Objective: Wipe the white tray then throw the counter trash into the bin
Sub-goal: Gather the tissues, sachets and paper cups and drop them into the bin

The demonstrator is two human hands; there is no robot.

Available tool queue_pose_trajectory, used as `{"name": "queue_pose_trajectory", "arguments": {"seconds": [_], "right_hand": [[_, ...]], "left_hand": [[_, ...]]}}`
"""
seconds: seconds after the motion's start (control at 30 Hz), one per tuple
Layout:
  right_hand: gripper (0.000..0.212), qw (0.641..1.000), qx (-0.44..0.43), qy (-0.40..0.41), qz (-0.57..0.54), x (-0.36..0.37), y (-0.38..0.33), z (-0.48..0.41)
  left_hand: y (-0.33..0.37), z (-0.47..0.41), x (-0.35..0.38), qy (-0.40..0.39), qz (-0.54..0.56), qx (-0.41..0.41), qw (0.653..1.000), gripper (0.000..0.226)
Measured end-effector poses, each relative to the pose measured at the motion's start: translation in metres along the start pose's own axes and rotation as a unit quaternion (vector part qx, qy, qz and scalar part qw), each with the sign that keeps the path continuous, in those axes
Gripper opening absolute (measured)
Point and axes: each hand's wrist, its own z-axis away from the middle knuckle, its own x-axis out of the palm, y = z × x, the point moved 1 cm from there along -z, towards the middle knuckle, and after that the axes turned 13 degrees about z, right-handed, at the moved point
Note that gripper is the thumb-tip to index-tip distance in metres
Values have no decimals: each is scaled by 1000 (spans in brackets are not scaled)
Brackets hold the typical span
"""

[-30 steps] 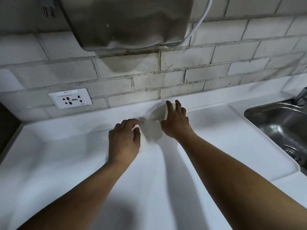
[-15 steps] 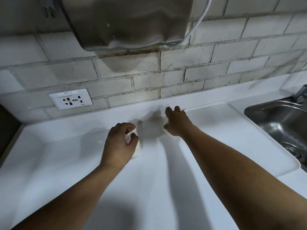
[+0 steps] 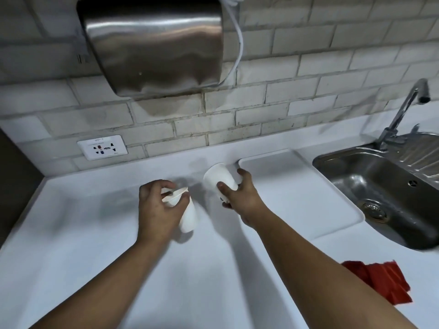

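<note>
- Step in hand, by my read: trash pickup, 2nd half of task. Each hand has a white paper cup, both lifted clear of the white counter point(image 3: 71, 233).
- Left hand point(image 3: 158, 210) closed round a crumpled cup point(image 3: 186, 214): fingers pinch the squashed rim, cup body hangs down & to the right below the hand.
- Right hand point(image 3: 240, 193) closed round the 2nd cup point(image 3: 219, 178): thumb on the near wall, fingers on the far side, open mouth tilted up-left twd the wall.
- White tray point(image 3: 308, 198) lies flat just right of the right hand, betw it & the steel sink point(image 3: 380, 186). Looks bare; can't tell from here if it's wiped clean.
- Red cloth point(image 3: 384, 281) sits on the counter near the front edge, right of the right forearm, well apart from both hands.
- Bin not in view.
- Next move calls for: carry both cups off the counter, find the bin, drop them in. Keep the right cup's mouth up in case of dregs; no need to regrip.
</note>
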Motion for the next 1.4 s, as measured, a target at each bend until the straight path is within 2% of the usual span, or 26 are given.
{"name": "queue_pose_trajectory", "arguments": {"seconds": [0.07,0.13,0.17,0.23,0.37,0.43,0.53,0.6,0.7,0.93,1.1,1.23,1.4], "right_hand": [[79,993,30,-67,-95,-8,0,27],[61,977,30,-139,-160,-17,-2,56],[54,969,25,-168,-179,-21,-2,70],[56,961,23,-200,-189,-28,-1,95],[80,969,-10,-238,-68,-52,-5,148],[81,965,-46,-257,2,-63,-9,171],[75,958,-71,-277,17,-73,-9,202],[63,960,-83,-268,12,-73,-4,221],[48,973,-105,-204,24,-69,16,251],[55,987,-152,4,55,-72,86,329],[56,984,-123,110,61,-69,165,382],[72,983,-67,134,108,-64,228,416],[85,977,3,91,195,-56,308,436]], "left_hand": [[14,18,-3,0,5,-21,1000,35],[28,40,-6,-10,23,-38,999,39],[34,50,-8,-21,38,-46,998,42],[47,69,-13,-51,65,-49,995,47],[80,120,-24,-92,75,-43,992,44],[94,140,-30,-110,76,-57,989,37],[108,174,-38,-133,70,-68,986,32],[110,195,-43,-142,67,-69,985,30],[108,228,-47,-146,59,-71,985,29],[77,321,-52,-123,16,-23,992,32],[36,390,-62,-214,-68,17,974,42],[3,430,-65,-281,-165,26,945,49],[-50,463,-53,-295,-265,-23,918,62]]}}
